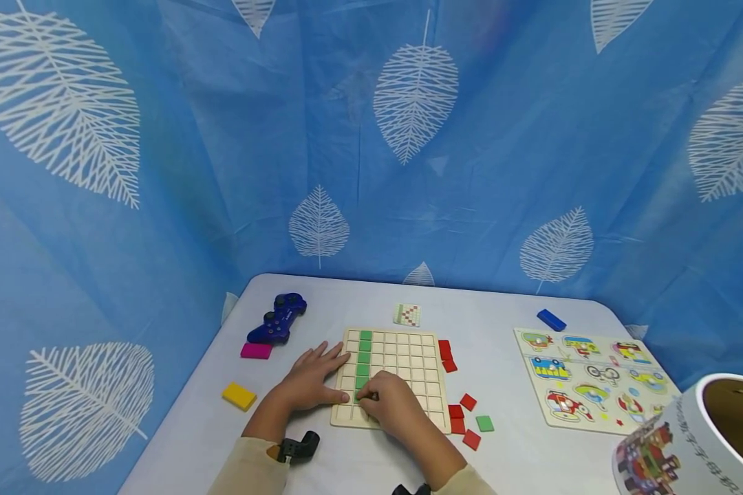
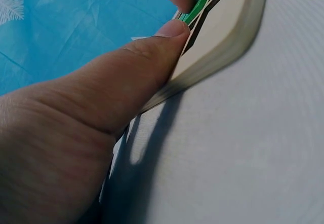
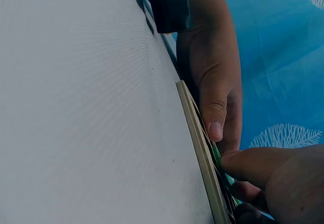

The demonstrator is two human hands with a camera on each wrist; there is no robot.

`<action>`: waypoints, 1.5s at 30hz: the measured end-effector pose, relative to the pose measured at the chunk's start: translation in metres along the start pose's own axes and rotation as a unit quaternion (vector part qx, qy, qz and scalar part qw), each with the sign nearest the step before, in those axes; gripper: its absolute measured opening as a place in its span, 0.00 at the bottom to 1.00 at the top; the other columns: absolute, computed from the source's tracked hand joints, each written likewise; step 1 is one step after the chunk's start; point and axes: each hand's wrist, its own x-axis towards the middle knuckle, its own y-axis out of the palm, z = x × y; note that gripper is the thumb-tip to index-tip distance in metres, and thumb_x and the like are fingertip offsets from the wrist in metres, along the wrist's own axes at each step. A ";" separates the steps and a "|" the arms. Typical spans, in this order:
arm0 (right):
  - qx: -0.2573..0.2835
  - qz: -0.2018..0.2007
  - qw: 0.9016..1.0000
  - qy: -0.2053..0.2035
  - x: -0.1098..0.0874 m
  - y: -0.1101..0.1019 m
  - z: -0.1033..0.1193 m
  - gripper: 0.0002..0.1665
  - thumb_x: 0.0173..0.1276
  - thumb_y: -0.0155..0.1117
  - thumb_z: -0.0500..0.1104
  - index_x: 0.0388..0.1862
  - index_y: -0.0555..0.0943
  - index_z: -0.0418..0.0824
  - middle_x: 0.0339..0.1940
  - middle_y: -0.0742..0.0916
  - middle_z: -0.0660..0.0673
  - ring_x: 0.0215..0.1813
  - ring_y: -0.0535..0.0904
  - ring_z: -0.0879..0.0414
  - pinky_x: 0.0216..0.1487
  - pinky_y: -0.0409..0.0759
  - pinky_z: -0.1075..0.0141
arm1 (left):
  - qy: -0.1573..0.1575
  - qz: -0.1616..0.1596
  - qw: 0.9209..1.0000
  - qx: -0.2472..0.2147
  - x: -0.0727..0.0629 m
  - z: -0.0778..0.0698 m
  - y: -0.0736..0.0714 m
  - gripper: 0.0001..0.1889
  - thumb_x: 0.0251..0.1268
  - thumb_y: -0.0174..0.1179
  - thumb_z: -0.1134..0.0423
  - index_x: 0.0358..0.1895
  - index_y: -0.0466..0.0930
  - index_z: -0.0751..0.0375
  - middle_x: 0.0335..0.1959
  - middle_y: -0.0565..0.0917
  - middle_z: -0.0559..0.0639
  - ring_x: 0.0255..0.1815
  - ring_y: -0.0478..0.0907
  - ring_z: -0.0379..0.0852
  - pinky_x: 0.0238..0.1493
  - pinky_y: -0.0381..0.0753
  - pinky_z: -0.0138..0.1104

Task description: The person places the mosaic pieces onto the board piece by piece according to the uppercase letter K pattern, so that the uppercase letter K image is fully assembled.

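Observation:
A wooden grid board (image 1: 408, 337) lies on the table, with a column of green square tiles (image 1: 363, 357) in its second column from the left. My left hand (image 1: 312, 381) rests with spread fingers along the board's left edge, its thumb (image 2: 152, 46) reaching over the rim. Over the lower left of the board, my right hand (image 1: 396, 405) has curled fingers and pinches a green tile (image 1: 358, 397) at the lower end of that column. The right wrist view shows its fingertips at the green edge (image 3: 217, 155), close to the left thumb; they partly hide the tile.
Right of the board lie several red tiles (image 1: 457, 419) and a loose green tile (image 1: 485, 423). A small pattern card (image 1: 407, 315) is behind it. At left are a blue game controller (image 1: 278, 320), a pink block (image 1: 256, 350) and a yellow block (image 1: 239, 397); at right, a vehicle puzzle (image 1: 594, 385), a blue block (image 1: 552, 320) and a white canister (image 1: 687, 440).

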 end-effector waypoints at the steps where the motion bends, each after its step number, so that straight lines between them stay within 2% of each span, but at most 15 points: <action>1: -0.004 0.001 1.000 -0.002 -0.001 -0.001 0.000 0.05 0.67 0.74 0.40 0.36 0.93 0.51 0.39 0.83 0.59 0.42 0.78 0.64 0.45 0.80 0.65 | 0.001 -0.001 1.000 0.001 0.000 0.000 0.000 0.49 0.57 0.70 0.30 0.82 0.64 0.39 0.87 0.54 0.43 0.88 0.42 0.59 0.84 0.39 0.63; 5: -0.014 -0.003 1.000 -0.012 -0.005 -0.006 -0.003 0.08 0.67 0.74 0.42 0.43 0.93 0.50 0.45 0.84 0.56 0.51 0.79 0.58 0.55 0.82 0.58 | 0.004 0.000 1.000 -0.001 0.000 -0.003 0.000 0.49 0.57 0.70 0.31 0.82 0.64 0.39 0.87 0.54 0.43 0.88 0.42 0.58 0.84 0.39 0.63; 8: -0.010 -0.036 0.999 0.005 -0.011 -0.021 -0.013 0.16 0.67 0.75 0.45 0.54 0.90 0.51 0.52 0.85 0.52 0.59 0.78 0.52 0.60 0.81 0.51 | 0.006 0.003 1.000 -0.010 0.000 -0.005 0.001 0.49 0.57 0.70 0.31 0.82 0.64 0.40 0.87 0.54 0.43 0.88 0.42 0.59 0.84 0.39 0.64; 11: -0.009 -0.080 0.995 0.057 -0.020 -0.050 -0.035 0.23 0.67 0.76 0.47 0.61 0.86 0.51 0.59 0.84 0.49 0.65 0.75 0.47 0.65 0.80 0.46 | -0.001 0.005 1.000 -0.010 -0.001 -0.005 0.000 0.49 0.57 0.70 0.31 0.82 0.63 0.40 0.87 0.54 0.42 0.89 0.41 0.58 0.84 0.39 0.63; 14: -0.017 -0.087 0.988 0.126 -0.037 -0.086 -0.066 0.27 0.67 0.77 0.49 0.64 0.84 0.51 0.62 0.84 0.47 0.68 0.73 0.45 0.68 0.78 0.42 | -0.012 -0.001 1.000 -0.008 -0.003 -0.004 -0.001 0.49 0.57 0.71 0.32 0.82 0.63 0.39 0.87 0.54 0.41 0.89 0.41 0.57 0.84 0.38 0.62; 17: -0.040 -0.055 0.980 0.185 -0.060 -0.116 -0.098 0.31 0.64 0.79 0.54 0.65 0.82 0.50 0.62 0.83 0.44 0.66 0.73 0.44 0.68 0.76 0.39 | -0.014 -0.006 1.000 -0.008 -0.004 -0.001 -0.002 0.49 0.57 0.72 0.33 0.82 0.64 0.39 0.87 0.54 0.41 0.89 0.41 0.57 0.84 0.38 0.62; 19: -0.054 -0.029 0.977 0.205 -0.075 -0.128 -0.116 0.33 0.59 0.82 0.56 0.61 0.83 0.51 0.59 0.83 0.45 0.62 0.73 0.46 0.65 0.77 0.41 | -0.013 -0.006 1.000 -0.007 -0.005 0.001 -0.002 0.49 0.57 0.72 0.33 0.82 0.64 0.39 0.87 0.53 0.41 0.89 0.41 0.56 0.84 0.38 0.62; 22: -0.063 -0.002 0.978 0.199 -0.091 -0.137 -0.131 0.29 0.56 0.84 0.58 0.54 0.86 0.53 0.50 0.83 0.50 0.54 0.74 0.51 0.60 0.77 0.48 | -0.011 -0.006 1.000 -0.006 -0.004 0.002 -0.002 0.49 0.57 0.71 0.32 0.82 0.64 0.39 0.87 0.53 0.41 0.89 0.41 0.56 0.84 0.38 0.62; 24: -0.067 -0.007 0.981 0.183 -0.097 -0.138 -0.136 0.22 0.58 0.82 0.57 0.49 0.86 0.54 0.43 0.82 0.53 0.48 0.73 0.55 0.54 0.76 0.54 | -0.010 -0.006 1.000 -0.008 -0.004 0.003 -0.002 0.49 0.57 0.71 0.32 0.82 0.63 0.39 0.87 0.54 0.41 0.89 0.40 0.56 0.85 0.38 0.61; 27: -0.073 -0.033 0.983 0.165 -0.101 -0.137 -0.138 0.14 0.64 0.78 0.57 0.45 0.87 0.54 0.39 0.82 0.55 0.44 0.73 0.57 0.49 0.75 0.57 | -0.008 -0.005 1.000 -0.015 -0.003 0.002 -0.001 0.49 0.58 0.71 0.32 0.82 0.63 0.40 0.87 0.54 0.41 0.89 0.40 0.56 0.85 0.38 0.61; 34: -0.062 -0.029 0.984 0.166 -0.105 -0.136 -0.137 0.14 0.59 0.81 0.50 0.44 0.88 0.59 0.49 0.86 0.58 0.58 0.77 0.55 0.63 0.78 0.49 | -0.011 -0.002 1.000 -0.014 -0.003 0.001 0.003 0.49 0.57 0.71 0.31 0.82 0.63 0.39 0.87 0.54 0.41 0.89 0.40 0.56 0.85 0.38 0.61; 37: -0.047 -0.046 0.983 0.173 -0.101 -0.132 -0.133 0.13 0.61 0.80 0.48 0.44 0.88 0.56 0.47 0.86 0.57 0.54 0.78 0.56 0.59 0.80 0.53 | -0.008 -0.001 1.000 -0.012 -0.003 0.000 0.003 0.49 0.57 0.70 0.31 0.82 0.63 0.39 0.87 0.54 0.42 0.89 0.40 0.56 0.85 0.38 0.61; 41: 0.013 -0.078 0.982 0.172 -0.085 -0.115 -0.103 0.12 0.62 0.80 0.46 0.44 0.87 0.52 0.40 0.85 0.53 0.43 0.77 0.57 0.42 0.78 0.64 | -0.009 0.002 1.000 -0.009 -0.003 -0.003 0.000 0.49 0.57 0.70 0.31 0.82 0.63 0.38 0.87 0.53 0.40 0.89 0.40 0.56 0.85 0.38 0.61; 43: 0.047 -0.079 0.986 0.139 -0.072 -0.099 -0.078 0.13 0.62 0.80 0.44 0.44 0.86 0.51 0.38 0.84 0.53 0.38 0.76 0.57 0.36 0.76 0.67 | -0.011 0.003 1.000 -0.009 -0.003 -0.003 -0.001 0.49 0.57 0.71 0.31 0.82 0.63 0.38 0.87 0.53 0.40 0.89 0.40 0.56 0.85 0.38 0.61; 45: 0.059 -0.060 0.993 0.085 -0.059 -0.079 -0.055 0.13 0.62 0.80 0.43 0.43 0.86 0.50 0.37 0.84 0.54 0.37 0.76 0.59 0.35 0.76 0.69 | -0.008 0.003 1.000 -0.008 -0.003 -0.004 -0.001 0.49 0.57 0.71 0.31 0.82 0.63 0.38 0.87 0.54 0.40 0.89 0.40 0.56 0.85 0.38 0.61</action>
